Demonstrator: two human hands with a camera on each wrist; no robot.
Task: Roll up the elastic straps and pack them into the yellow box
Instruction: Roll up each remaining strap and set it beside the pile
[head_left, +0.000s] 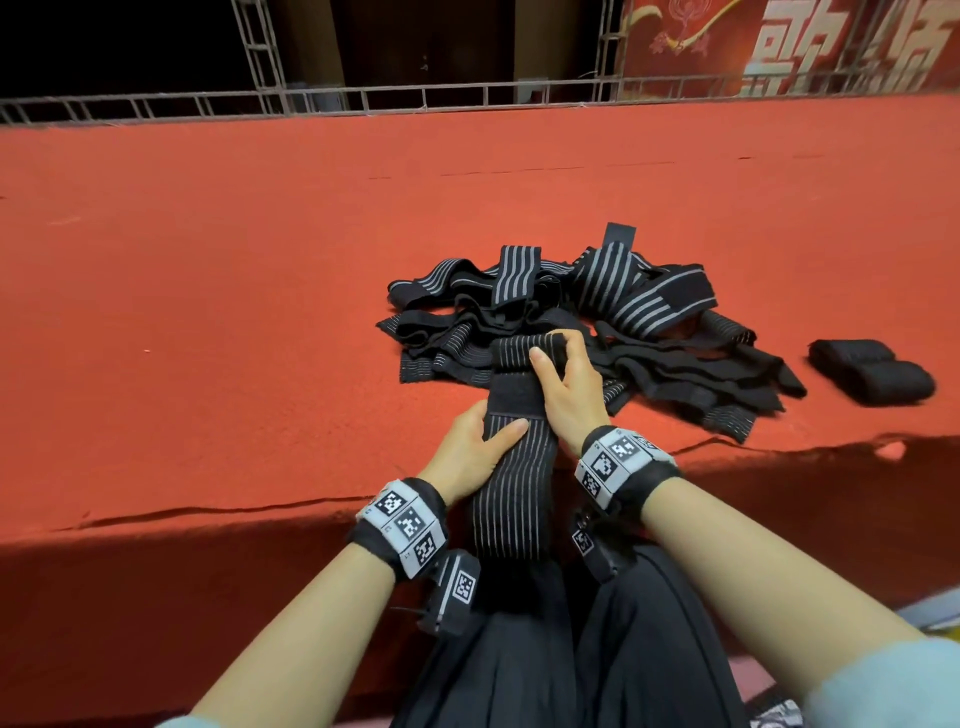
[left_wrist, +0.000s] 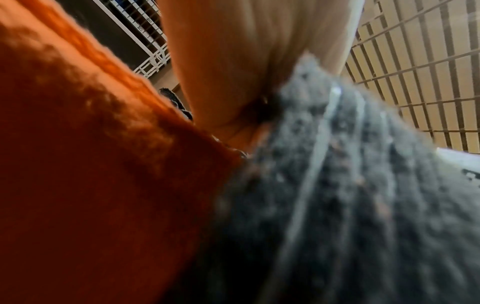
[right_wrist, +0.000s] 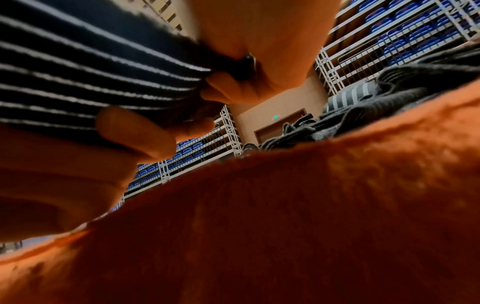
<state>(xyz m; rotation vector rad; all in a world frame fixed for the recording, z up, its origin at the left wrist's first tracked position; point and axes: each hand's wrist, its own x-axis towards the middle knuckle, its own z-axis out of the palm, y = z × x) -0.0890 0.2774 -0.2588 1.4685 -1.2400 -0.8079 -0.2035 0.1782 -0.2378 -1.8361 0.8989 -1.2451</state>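
A black elastic strap with thin grey stripes (head_left: 511, 483) runs from the red carpeted ledge down over my lap. My left hand (head_left: 475, 447) grips its left edge, thumb lying across the top. My right hand (head_left: 563, 374) pinches the strap's far folded end (right_wrist: 109, 67) with curled fingers. Close up in the left wrist view the strap (left_wrist: 350, 185) fills the right side, blurred, beside my palm (left_wrist: 233, 61). Behind my hands lies a tangled pile of loose straps (head_left: 597, 317). Two rolled straps (head_left: 872, 376) sit to the right. No yellow box is in view.
The red carpet ledge (head_left: 234, 312) stretches wide to the left and behind the pile; its front edge drops off just before my wrists. A metal truss rail (head_left: 363, 98) lines the far edge. My dark trousers (head_left: 571, 649) lie below.
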